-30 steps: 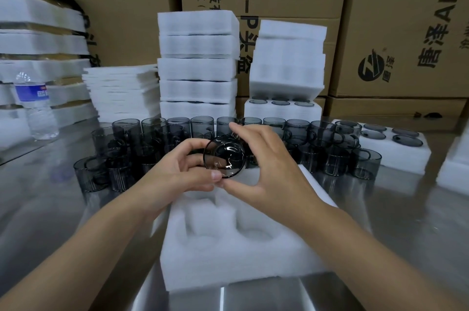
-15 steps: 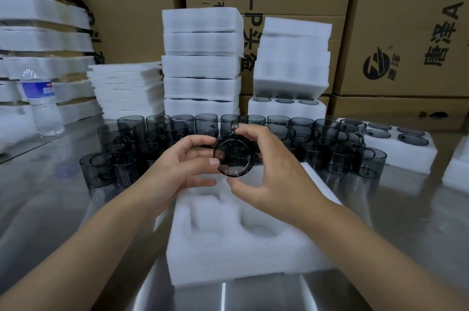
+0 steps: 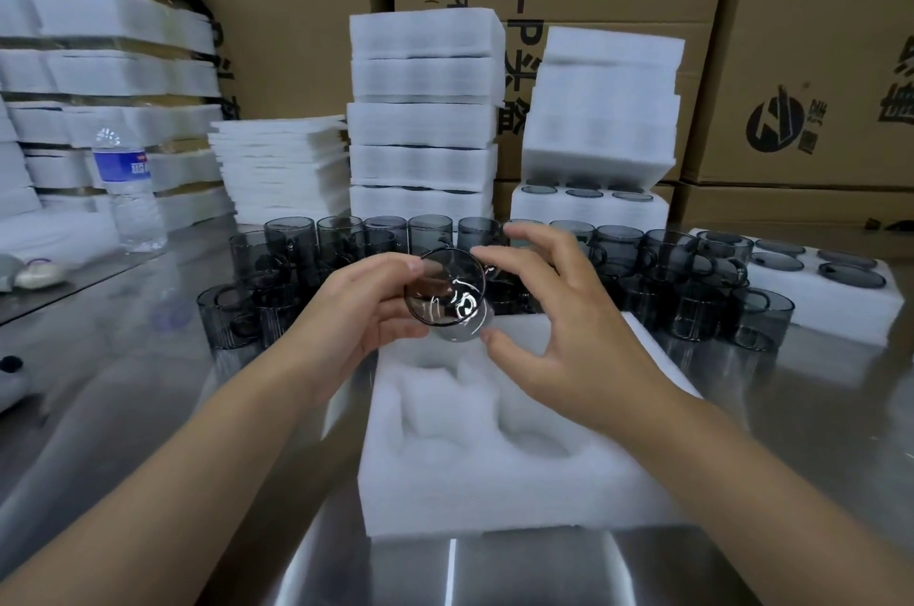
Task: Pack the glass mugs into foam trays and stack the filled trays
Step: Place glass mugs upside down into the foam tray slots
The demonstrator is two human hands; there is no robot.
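Compared with half a second earlier, the right hand point(image 3: 559, 323) is coming off the glass mug point(image 3: 445, 296), its fingers spreading where they were closing on the rim. Going from the left: the left hand point(image 3: 361, 308) is now gripping the mug alone, thumb lying over the upper rim and fingers curling round the wall on the mug's left side, above the far left corner of the empty foam tray point(image 3: 494, 491). The mug is hanging tilted, its round opening facing the camera, just above the tray's far edge and not yet sitting in any pocket. It is looking light, stiff and smooth: smoked glass, probably slippery along the wall and liable to chip if it is knocking against the loose mugs point(image 3: 692, 303) standing just beyond the tray. A hold round the wall with the thumb hooking the rim is seeming the surest grip; the handle is not showing clearly here. Just right of the mug, the right hand is hovering open over the tray's far half, fingers relaxed and thumb low near the mug's underside; whether any fingertip is touching the glass I cannot tell. Well right of the empty tray, a filled tray point(image 3: 841, 313) is resting on the bench point(image 3: 123, 407).
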